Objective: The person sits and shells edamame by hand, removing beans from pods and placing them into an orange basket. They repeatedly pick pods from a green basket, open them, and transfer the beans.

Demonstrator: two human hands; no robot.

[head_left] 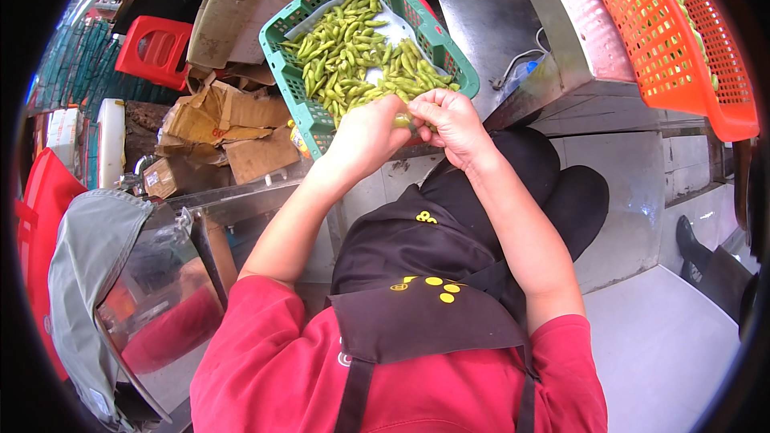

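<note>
A green plastic crate (280, 75) stands before me with many green bean pods (346, 42), likely edamame, lying over a pale liner. Over its near edge my left hand (376, 129) and my right hand (445, 120) meet, fingertips nearly touching. A pale green pod (402, 120) is pinched at the fingers of my left hand. The right fingers are curled beside it, with a bit of green showing between them; what exactly they hold is partly hidden.
An orange perforated basket (662, 54) with green contents is at the upper right, on a metal table (601, 18). Torn cardboard (252, 144) and a red stool (153, 51) lie left. A grey cloth (90, 276) hangs lower left; a black boot (692, 240) shows at right.
</note>
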